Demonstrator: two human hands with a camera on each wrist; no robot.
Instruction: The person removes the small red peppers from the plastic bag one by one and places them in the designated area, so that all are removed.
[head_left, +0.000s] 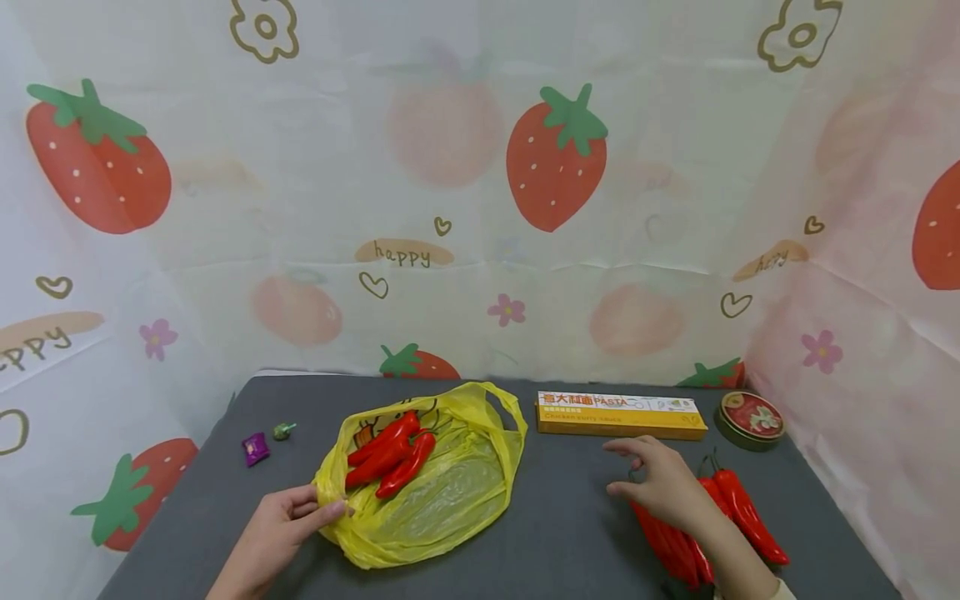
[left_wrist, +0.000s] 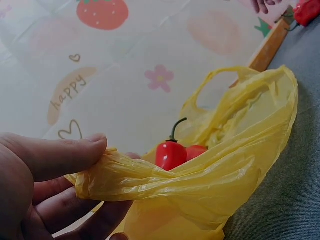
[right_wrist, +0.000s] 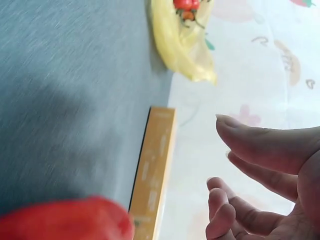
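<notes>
My left hand pinches the left rim of a yellow plastic bag between thumb and fingers, as the left wrist view shows close up. Several red chili peppers lie in the bag's open mouth, and one red pepper shows its green stem beside the rim. Over to the right, my right hand hovers with thumb and fingers apart, holding nothing. Beneath and beside it lie more red chili peppers, partly hidden by the hand and forearm. A blurred red pepper is near the right wrist camera.
A yellow and white pasta box lies at the back of the dark grey table. To its right stands a round tin. A purple wrapped packet and a small green item sit at the left. Printed cloth hangs behind.
</notes>
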